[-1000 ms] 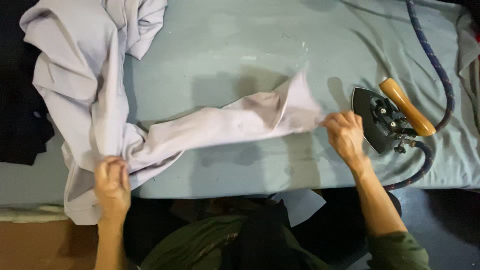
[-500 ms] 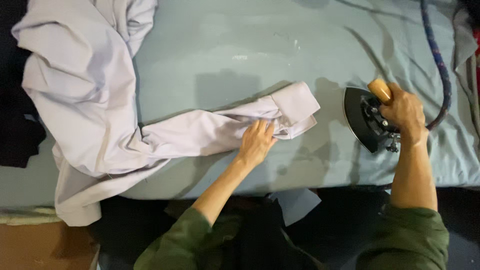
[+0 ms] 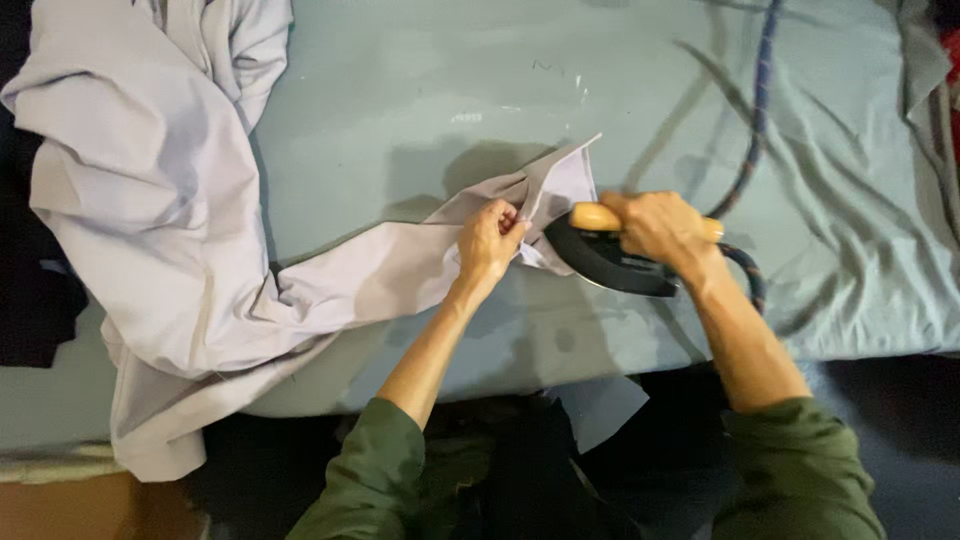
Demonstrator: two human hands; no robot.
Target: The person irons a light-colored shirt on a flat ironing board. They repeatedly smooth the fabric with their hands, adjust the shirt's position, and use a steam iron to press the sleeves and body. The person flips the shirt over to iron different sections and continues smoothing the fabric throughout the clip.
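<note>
A pale lilac shirt [image 3: 170, 210] lies over the left part of a grey-green ironing table [image 3: 420, 110], one sleeve [image 3: 400, 265] stretched rightward. My left hand [image 3: 490, 240] pinches the sleeve near its cuff [image 3: 565, 180] and holds the fabric up a little. My right hand [image 3: 660, 228] grips the wooden handle of a black iron [image 3: 605, 262], whose nose sits on the cuff right beside my left fingers.
The iron's braided cord [image 3: 755, 130] runs from the iron up to the far edge of the table. Grey cloth [image 3: 925, 70] is bunched at the right end. Dark fabric [image 3: 40, 300] hangs off the left side. A brown box [image 3: 60, 510] sits low at the left.
My right hand has brought the iron leftward from the table's right side onto the cuff. My left hand went from flat on the sleeve to pinching the fabric by the cuff.
</note>
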